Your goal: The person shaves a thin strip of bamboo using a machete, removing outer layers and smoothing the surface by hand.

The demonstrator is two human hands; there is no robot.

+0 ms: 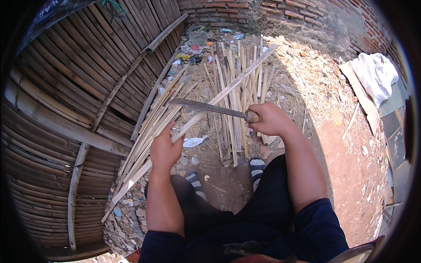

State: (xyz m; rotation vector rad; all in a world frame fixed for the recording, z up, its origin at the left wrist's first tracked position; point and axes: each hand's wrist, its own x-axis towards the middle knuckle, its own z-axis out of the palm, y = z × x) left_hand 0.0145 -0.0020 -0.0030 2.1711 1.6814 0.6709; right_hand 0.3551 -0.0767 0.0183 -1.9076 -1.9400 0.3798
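Observation:
My right hand (268, 118) is closed around the wooden handle of a machete (215, 108), whose long dark blade points left and curves at the tip. The blade lies across a long pale bamboo strip (239, 81); whether it touches the strip, I cannot tell. My left hand (166, 149) grips that strip below the blade, with the fingers wrapped round it. The strip slants from the upper middle down to the lower left. Under and beyond it lies a bundle of split bamboo strips (234, 127). More bamboo strips (151, 127) lie left of my left hand.
A slatted bamboo wall (57, 144) rises close on the left, and a brick wall (294, 15) stands at the back. Rubble and litter (193, 48) cover the ground. At the right are a white sack (375, 76) and a flat board (359, 96). My sandaled feet flank the bundle's near end.

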